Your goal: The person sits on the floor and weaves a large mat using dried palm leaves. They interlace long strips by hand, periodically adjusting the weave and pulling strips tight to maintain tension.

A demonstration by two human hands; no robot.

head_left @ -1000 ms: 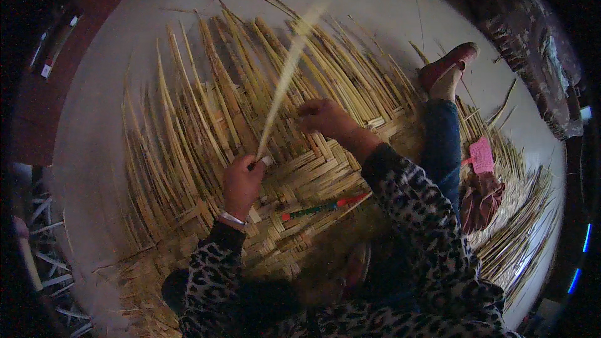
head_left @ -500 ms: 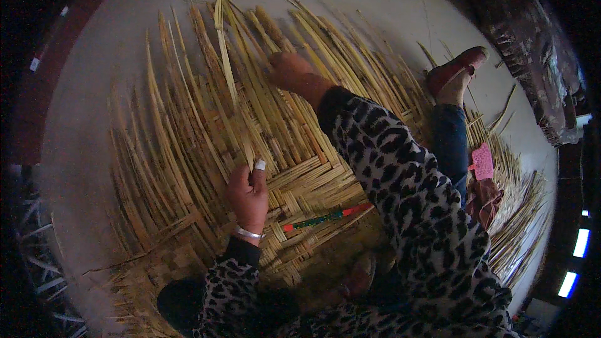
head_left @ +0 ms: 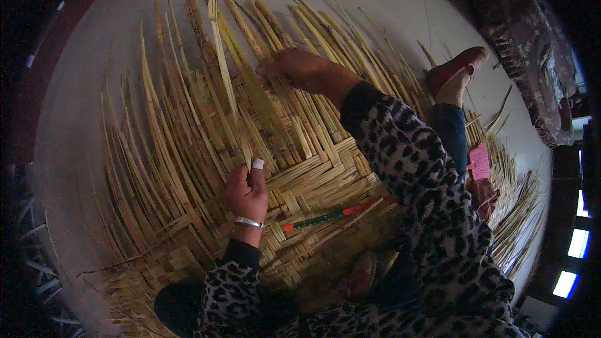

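Observation:
A woven mat of yellow bamboo strips (head_left: 319, 169) lies on the pale floor, with several loose strip ends fanning away from me. My left hand (head_left: 246, 191), with a white cap on one fingertip and a metal bangle at the wrist, pinches the base of a long strip (head_left: 219, 56) at the edge of the weave. My right hand (head_left: 300, 69) reaches far forward and presses down on the loose strips beside that one. A red and green stick (head_left: 332, 214) rests on the woven part near my knee.
My leg in blue trousers with a red shoe (head_left: 457, 69) stretches to the right. A pink card (head_left: 480, 161) and a bundle of spare strips (head_left: 519, 213) lie at the right. Dark patterned cloth (head_left: 532, 44) sits at the upper right.
The strip that my right hand held raised now lies among the others. My right hand has moved forward and left onto the loose strips. The left hand has stayed at the weave's edge.

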